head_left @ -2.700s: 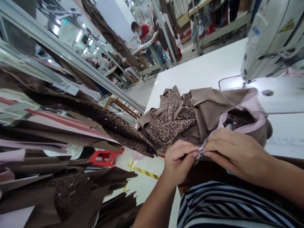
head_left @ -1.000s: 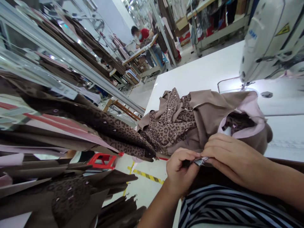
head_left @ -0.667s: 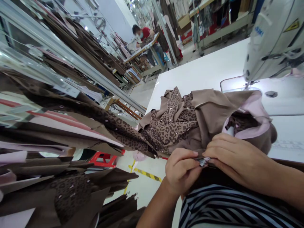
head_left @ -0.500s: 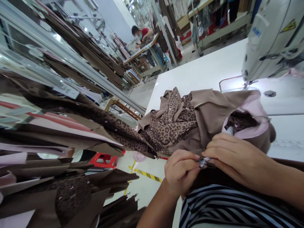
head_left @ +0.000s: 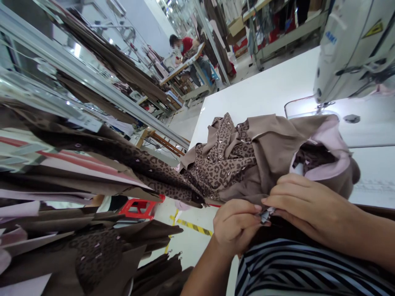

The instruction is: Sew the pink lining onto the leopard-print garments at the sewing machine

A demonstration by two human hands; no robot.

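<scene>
My left hand (head_left: 235, 227) and my right hand (head_left: 310, 205) meet at the table's front edge, close to my striped top. Between the fingertips of both hands is a small bunch of pale grey-white strips (head_left: 266, 214), mostly covered, so its exact kind does not show. Both hands are closed in a pinch on it. Just beyond them a brown garment (head_left: 271, 144) with leopard-print parts (head_left: 222, 164) lies crumpled on the white table (head_left: 262, 90). Its pink-lined opening (head_left: 333, 164) faces me beside my right hand.
A sewing machine (head_left: 348, 53) stands at the right end of the table. Brown, pink and leopard-print pieces (head_left: 101, 148) hang from a rack at the left. A red stool (head_left: 142, 207) is on the floor below. Farther back, a person (head_left: 187, 45) sits at another table.
Both hands have shifted very slightly while still pinching the pale strips. The strips now show a little less between the fingertips. The garment lies as before.
</scene>
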